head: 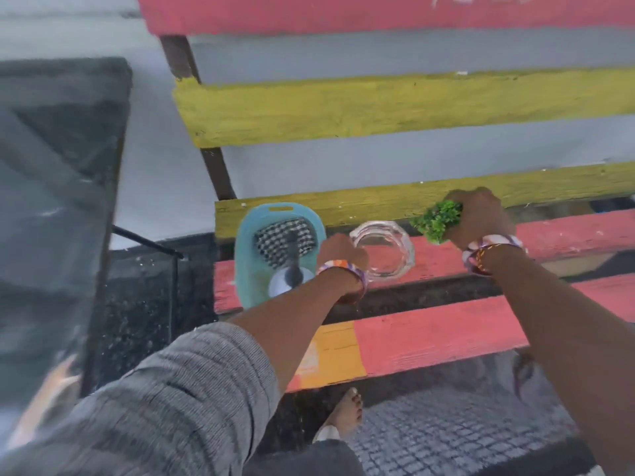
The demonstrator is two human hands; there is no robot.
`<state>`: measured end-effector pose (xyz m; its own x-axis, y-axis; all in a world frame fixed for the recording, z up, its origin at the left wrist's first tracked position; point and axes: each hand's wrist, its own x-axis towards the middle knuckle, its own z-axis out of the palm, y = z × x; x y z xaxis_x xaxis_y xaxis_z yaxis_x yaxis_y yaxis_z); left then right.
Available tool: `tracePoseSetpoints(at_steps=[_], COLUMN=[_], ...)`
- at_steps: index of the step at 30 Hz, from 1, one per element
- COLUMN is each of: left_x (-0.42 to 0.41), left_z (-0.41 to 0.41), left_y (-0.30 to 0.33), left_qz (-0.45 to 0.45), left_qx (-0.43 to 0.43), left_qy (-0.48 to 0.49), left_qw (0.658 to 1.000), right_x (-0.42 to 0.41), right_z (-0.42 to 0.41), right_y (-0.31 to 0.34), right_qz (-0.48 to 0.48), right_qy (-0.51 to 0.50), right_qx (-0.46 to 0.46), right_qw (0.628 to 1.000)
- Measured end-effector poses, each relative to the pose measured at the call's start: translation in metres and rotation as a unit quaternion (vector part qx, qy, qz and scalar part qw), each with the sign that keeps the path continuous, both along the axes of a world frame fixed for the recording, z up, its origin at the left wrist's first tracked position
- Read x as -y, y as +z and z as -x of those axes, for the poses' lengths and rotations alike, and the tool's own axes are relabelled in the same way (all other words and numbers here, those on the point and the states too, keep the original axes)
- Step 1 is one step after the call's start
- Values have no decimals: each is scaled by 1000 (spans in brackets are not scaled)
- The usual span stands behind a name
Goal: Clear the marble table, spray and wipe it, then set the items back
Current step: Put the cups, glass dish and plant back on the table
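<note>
Left hand: my left hand (342, 250) is at the near-left rim of the glass dish (383, 249), fingers curled down onto it; I judge I am pinching the rim, though the fingertips are hidden behind my knuckles.
Right hand: my right hand (479, 218) is clamped round the green sprig (436, 219), fingers closed over its base, leaves sticking out to the left.
Where the things are: dish and sprig are on the painted bench (446, 341), at the back red slat of its seat, just in front of the yellow slat; the sprig is just right of the dish.
Blue tray: the blue tray (249, 255) sits at the bench's left end, touching or nearly touching my left wrist, with a checked cloth (275, 240) and a dark-handled tool (292, 266) in it.
Marble table: the dark table (51, 166) is well apart to the left, blurred.
How the dish will handle: thick clear glass, so heavy for its size, stiff, slippery and breakable; I would take it by opposite walls, thumb inside.
How the sprig will handle: light, soft, springy; hold it low at the base, not by the leaves.
Risk: the slats have gaps, so anything narrow could tip there.
Writing: faint white marks on the top red board, too blurred to read; no brand or label seen.
</note>
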<state>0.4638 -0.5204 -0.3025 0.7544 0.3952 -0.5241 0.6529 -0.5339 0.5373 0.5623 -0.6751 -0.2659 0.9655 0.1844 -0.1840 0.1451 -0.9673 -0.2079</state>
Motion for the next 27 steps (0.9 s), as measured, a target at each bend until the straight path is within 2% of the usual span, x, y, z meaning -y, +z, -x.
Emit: tracePoseSetpoints(at_steps=[2,4,6,9,11,13,15,16,19,20,23,24,26,27], left_x=[-26,-54,-77,-113,-133,-149,-168,-171,-183,-192,-229,-246,-282,-303], left_z=[27,63,94,132,151,172,186,186,210,212,209,210,210,209], left_y=[45,89,123,156,171,179,177,173,196,200,208,210,209,205], left_qz=[-80,-200,-316,-417,-484,-513,-542,-549,-544,-523,-428,-377,-283,-236], left_qx=[80,159,218,250,310,283,322,344,376,392,305,297,251,239], left_qy=[-71,-180,-298,-424,-480,-499,-493,-481,-434,-414,-248,-175,-34,20], left_qw=[991,950,874,764,663,638,599,591,612,633,814,860,925,942], right_x=[-28,-62,-94,-144,-172,-193,-214,-218,-232,-236,-253,-260,-279,-290], right_z=[25,55,81,123,147,165,187,191,205,208,208,206,200,196], right_y=[37,71,101,138,154,167,178,181,194,197,206,208,208,208], right_qz=[-3,-9,-28,-68,-76,-92,-99,-100,-115,-115,-96,-94,-98,-102], right_qy=[3,5,-1,-10,3,17,18,18,16,18,29,36,52,64], right_qx=[46,83,109,129,144,152,162,162,164,161,131,114,83,73], right_qw=[999,997,994,989,987,984,982,982,980,980,986,988,990,990])
